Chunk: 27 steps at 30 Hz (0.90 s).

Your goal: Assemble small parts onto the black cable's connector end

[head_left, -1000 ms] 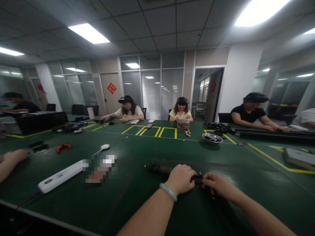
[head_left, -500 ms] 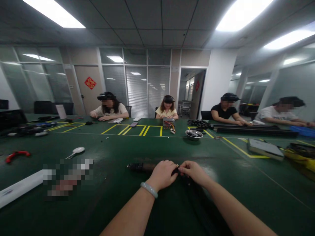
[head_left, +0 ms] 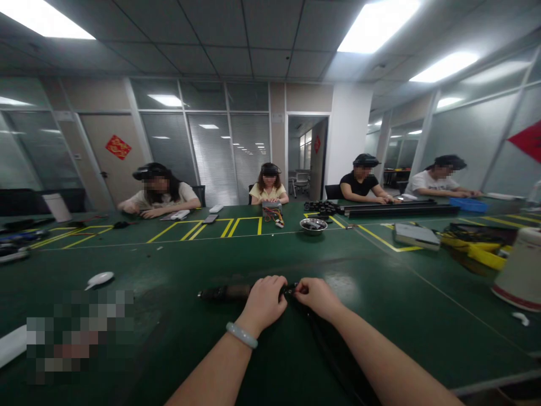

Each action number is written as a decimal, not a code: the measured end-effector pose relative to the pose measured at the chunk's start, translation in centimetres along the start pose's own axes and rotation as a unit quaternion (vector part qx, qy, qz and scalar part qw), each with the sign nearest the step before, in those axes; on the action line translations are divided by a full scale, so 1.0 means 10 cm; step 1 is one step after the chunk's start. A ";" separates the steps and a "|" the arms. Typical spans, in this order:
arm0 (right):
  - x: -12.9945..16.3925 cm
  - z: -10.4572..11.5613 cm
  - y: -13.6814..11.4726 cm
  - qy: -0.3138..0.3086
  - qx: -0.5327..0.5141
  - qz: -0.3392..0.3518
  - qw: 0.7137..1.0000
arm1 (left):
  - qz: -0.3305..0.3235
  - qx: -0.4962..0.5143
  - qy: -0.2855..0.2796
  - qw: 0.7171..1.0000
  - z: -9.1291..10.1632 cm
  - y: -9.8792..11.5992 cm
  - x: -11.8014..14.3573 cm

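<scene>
A long dark strap-like item (head_left: 230, 291) lies across the green table (head_left: 177, 338), with a small shiny tip at its left end and a brownish middle. Over its right part, my left hand (head_left: 265, 299) is closed, fingers curled round it. My right hand (head_left: 318, 298) is beside it, thumb and fingertips pinched at a small dark part with a glint of metal. What exactly the right fingertips hold is too small to make out. From under my right hand a black band (head_left: 327, 349) runs down toward the front edge.
At left lie a white spoon (head_left: 100, 279) and a white box (head_left: 14, 345) beside a blurred-out patch. Farther off stand a metal bowl (head_left: 313, 226), a grey box (head_left: 416, 237) and yellow trays (head_left: 486, 256). A white pot (head_left: 522, 270) is at right. Several people sit across the table.
My view has turned to the right, bringing the white pot into sight. Both hands stay on the dark item, and a small gap now shows between their fingers.
</scene>
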State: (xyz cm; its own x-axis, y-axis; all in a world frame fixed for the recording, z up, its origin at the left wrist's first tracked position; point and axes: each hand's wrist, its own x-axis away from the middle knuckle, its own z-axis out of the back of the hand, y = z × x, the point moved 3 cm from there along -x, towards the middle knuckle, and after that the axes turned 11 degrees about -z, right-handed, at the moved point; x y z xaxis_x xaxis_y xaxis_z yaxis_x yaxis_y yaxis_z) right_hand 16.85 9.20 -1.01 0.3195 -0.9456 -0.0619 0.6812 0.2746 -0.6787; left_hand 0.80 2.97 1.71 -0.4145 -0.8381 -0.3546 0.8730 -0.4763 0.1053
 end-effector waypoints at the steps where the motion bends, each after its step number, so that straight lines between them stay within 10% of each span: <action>1: 0.02 0.01 -0.02 0.003 0.005 0.001 1.000 | 0.000 0.001 0.000 1.000 0.00 0.00 0.00; 27: 0.04 -0.08 -0.03 0.019 0.003 0.035 0.999 | -0.034 0.052 -0.008 0.998 -0.02 -0.09 0.02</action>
State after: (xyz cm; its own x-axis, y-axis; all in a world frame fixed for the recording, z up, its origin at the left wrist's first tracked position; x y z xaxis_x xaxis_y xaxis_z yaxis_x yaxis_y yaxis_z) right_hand 16.24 8.59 -1.45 0.3411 -0.9300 -0.1368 0.6615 0.3409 -0.6680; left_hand -0.03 3.27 1.39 -0.4768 -0.8063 -0.3501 0.8116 -0.5568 0.1770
